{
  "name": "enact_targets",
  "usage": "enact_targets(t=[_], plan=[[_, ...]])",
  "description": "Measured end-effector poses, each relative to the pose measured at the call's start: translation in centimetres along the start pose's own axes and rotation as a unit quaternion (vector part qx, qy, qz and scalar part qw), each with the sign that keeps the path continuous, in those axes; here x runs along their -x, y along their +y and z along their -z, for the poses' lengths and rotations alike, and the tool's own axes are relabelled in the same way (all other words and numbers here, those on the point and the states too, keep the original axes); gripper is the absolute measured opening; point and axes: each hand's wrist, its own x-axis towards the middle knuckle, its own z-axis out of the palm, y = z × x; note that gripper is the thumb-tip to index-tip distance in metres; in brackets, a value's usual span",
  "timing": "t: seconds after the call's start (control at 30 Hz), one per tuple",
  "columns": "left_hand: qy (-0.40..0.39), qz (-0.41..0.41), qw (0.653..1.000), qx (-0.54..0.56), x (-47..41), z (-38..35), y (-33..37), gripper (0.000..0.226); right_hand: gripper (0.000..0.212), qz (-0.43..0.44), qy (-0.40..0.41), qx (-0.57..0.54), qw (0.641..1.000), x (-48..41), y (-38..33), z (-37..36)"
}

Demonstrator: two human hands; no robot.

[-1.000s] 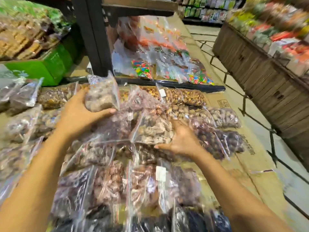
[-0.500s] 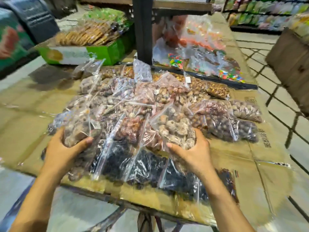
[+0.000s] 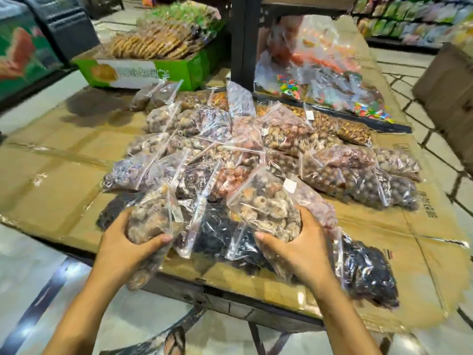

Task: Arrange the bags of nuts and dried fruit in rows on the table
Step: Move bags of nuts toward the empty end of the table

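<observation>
Several clear zip bags of nuts and dried fruit (image 3: 258,149) lie heaped in rough rows on a table covered with flattened cardboard (image 3: 58,180). My left hand (image 3: 125,244) grips a bag of pale brown dried fruit (image 3: 151,219) at the table's near edge. My right hand (image 3: 299,247) holds a bag of ring-shaped dried fruit (image 3: 266,206), tilted up over dark bags of raisins (image 3: 222,237). Both bags are lifted slightly above the pile.
A green box of biscuits (image 3: 153,70) stands at the back left. A dark post (image 3: 243,39) rises behind the pile, with bags of coloured sweets (image 3: 320,80) to its right. A wooden counter (image 3: 445,93) is at the far right. Tiled floor lies below the table edge.
Both hands have drawn their bags toward the near edge of the table, and the view has pulled back and widened, showing the whole table front.
</observation>
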Motion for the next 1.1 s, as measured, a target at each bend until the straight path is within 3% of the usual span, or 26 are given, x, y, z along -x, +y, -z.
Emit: enact_targets(t=[0.13,0.37,0.47,0.53,0.63,0.8,1.0,1.1], plan=[[-0.037,-0.002,0.999,-0.003,-4.3,4.2,-0.9,0.06,0.097,-0.018,0.043,-0.012,0.999,-1.0,-2.7,-4.7],[-0.087,-0.022,0.995,-0.044,-11.5,10.7,-5.6,0.12,0.099,-0.033,0.075,-0.004,0.997,-2.9,-6.9,-12.8],[-0.074,-0.004,0.997,-0.015,-13.0,12.2,-6.2,0.078,0.111,-0.035,0.077,0.024,0.996,-3.1,-8.1,-14.4],[-0.063,-0.001,0.998,-0.001,-13.5,13.1,-6.5,0.064,0.113,-0.034,0.061,0.04,0.997,-3.7,-9.2,-15.4],[-0.037,-0.003,0.999,0.007,-13.6,14.6,-7.5,0.065,0.111,-0.011,0.038,0.052,0.998,-5.2,-11.4,-17.6],[0.001,0.021,0.999,0.026,-14.6,18.4,-10.6,0.072,0.072,0.064,0.02,0.087,0.994,-7.0,-15.3,-23.2],[-0.016,0.031,0.999,0.019,-17.3,25.4,-15.8,0.082,0.073,0.104,-0.007,0.116,0.988,-7.8,-19.3,-32.8],[-0.023,0.023,0.999,-0.018,-19.5,30.0,-19.0,0.092,0.08,0.078,0.0,0.108,0.991,-7.7,-21.1,-38.4]])
